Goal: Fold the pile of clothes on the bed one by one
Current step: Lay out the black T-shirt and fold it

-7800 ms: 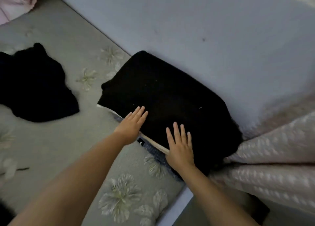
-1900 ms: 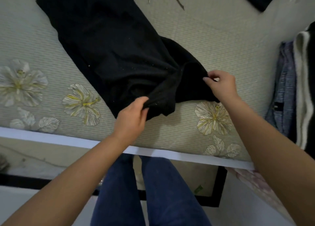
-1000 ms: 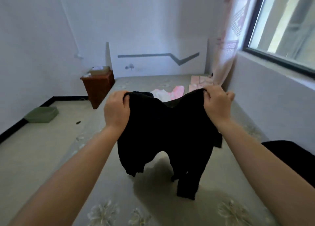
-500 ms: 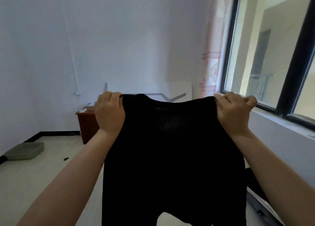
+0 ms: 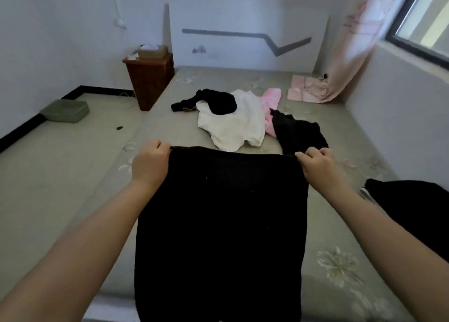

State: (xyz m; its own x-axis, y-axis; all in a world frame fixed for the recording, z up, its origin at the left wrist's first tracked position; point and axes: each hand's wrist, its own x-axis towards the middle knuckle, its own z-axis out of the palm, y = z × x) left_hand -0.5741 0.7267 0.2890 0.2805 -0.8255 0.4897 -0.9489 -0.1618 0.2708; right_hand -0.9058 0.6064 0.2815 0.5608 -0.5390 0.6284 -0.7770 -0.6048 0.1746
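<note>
Lowered since before: black garment [image 5: 221,219], taut flat rectangle, both hands pinching corners

The lower end of the black garment [image 5: 218,224] is being cut off by the bottom edge, so its hem is not being shown. A broad strip of the bed [image 5: 340,224] is being hidden behind it. The fingertips of the left hand [image 5: 150,164] and the right hand [image 5: 315,164] are being tucked out of sight behind the cloth's top edge. The folded black pile [image 5: 413,205] is being cropped by the right edge. The window [image 5: 422,18] is being cut off at the top right corner, and the curtain [image 5: 352,54] is being blurred. The contents of the box [image 5: 151,51] on the wooden cabinet [image 5: 150,79] are too small to be told.
</note>
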